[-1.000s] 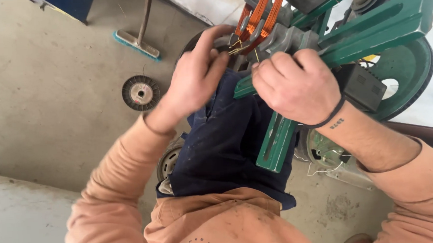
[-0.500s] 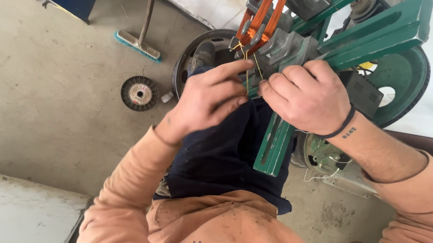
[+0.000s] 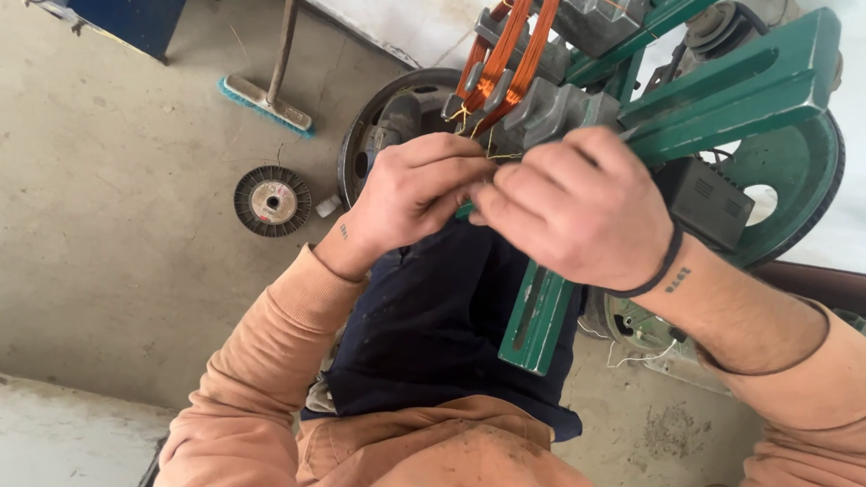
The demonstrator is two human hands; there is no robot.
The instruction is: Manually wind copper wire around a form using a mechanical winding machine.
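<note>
My left hand (image 3: 412, 195) and my right hand (image 3: 576, 210) meet fingertip to fingertip just below a grey stepped winding former (image 3: 552, 61) on a green machine frame (image 3: 734, 90). Orange copper wire coils (image 3: 509, 43) lie wound in the former's slots. Both hands pinch thin yellowish wire strands (image 3: 492, 150) that hang from the coils. A black band sits on my right wrist. What lies between the fingertips is mostly hidden by the fingers.
A green wheel (image 3: 801, 191) and a black box (image 3: 706, 202) sit on the machine at right. On the concrete floor lie a round wire spool (image 3: 272, 200), a dark wheel rim (image 3: 386, 126) and a broom (image 3: 269, 98). A blue cabinet (image 3: 134, 16) stands top left.
Both hands have come down from the former and closer together, now pinching the thin strands below the coils. The view has shifted slightly.
</note>
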